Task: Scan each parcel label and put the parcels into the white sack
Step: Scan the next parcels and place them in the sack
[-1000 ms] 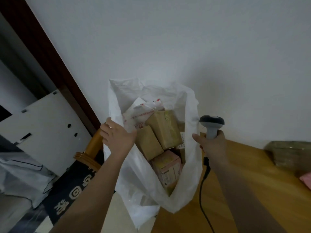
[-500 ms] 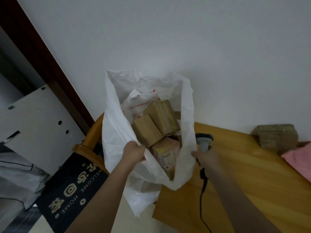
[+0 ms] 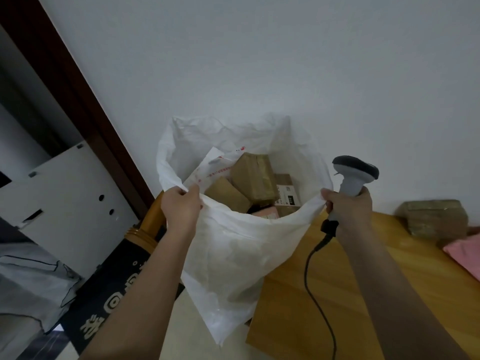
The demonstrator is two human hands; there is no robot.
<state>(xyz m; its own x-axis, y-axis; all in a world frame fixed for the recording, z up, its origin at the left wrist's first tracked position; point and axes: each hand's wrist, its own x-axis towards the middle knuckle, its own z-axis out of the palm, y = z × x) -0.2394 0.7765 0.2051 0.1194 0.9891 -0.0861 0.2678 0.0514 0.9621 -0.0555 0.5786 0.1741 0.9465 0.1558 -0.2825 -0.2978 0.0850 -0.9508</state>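
Sack (image 3: 233, 245), thin and limp yet likely heavy with boxes (image 3: 253, 179), is hanging at centre; its rim is the place to hold. Left hand (image 3: 180, 205) is pinching the rim at nine o'clock, right hand (image 3: 349, 207) at three, also gripping the scanner (image 3: 354, 175).

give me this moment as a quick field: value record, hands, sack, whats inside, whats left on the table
left hand: grips the near-left rim of the white sack
right hand: holds the scanner and pinches the sack's right rim
sack: held open, hanging at the table edge
inside: brown boxes, a white mailer, a labelled box
left on table: a brown parcel, a pink parcel
scanner cable: trails over the table
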